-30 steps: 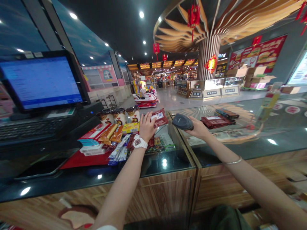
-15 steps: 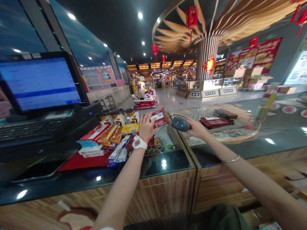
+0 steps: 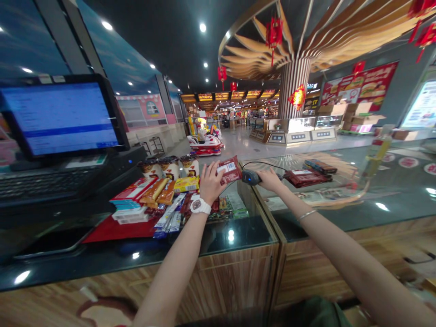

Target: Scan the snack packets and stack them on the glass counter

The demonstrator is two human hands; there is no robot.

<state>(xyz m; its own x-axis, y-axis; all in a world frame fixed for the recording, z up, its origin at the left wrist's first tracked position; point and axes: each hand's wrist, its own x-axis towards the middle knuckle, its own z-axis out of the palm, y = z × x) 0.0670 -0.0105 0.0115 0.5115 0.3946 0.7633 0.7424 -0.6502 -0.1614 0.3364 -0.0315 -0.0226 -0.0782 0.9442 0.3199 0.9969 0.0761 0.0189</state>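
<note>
Scanner [image 3: 250, 177] is gripped in right hand [image 3: 270, 180], just beside red packet [image 3: 233, 174] held by left hand [image 3: 210, 184]; reading its label [image 3: 231, 166] seems to need steady aim.

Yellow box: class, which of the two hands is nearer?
Left. The left hand is close beside the yellow box; the right hand is farther off rightward, holding the scanner.

One flat, rectangular dark-red packet [image 3: 230, 171] with a glossy wrapper is sealed as far as visible, held tilted in the left hand [image 3: 211, 184], its white barcode label showing. One dark grey plastic handheld scanner [image 3: 250, 177], gripped in the right hand [image 3: 270, 180], has its head just beside the packet's edge; contact cannot be determined.
</note>
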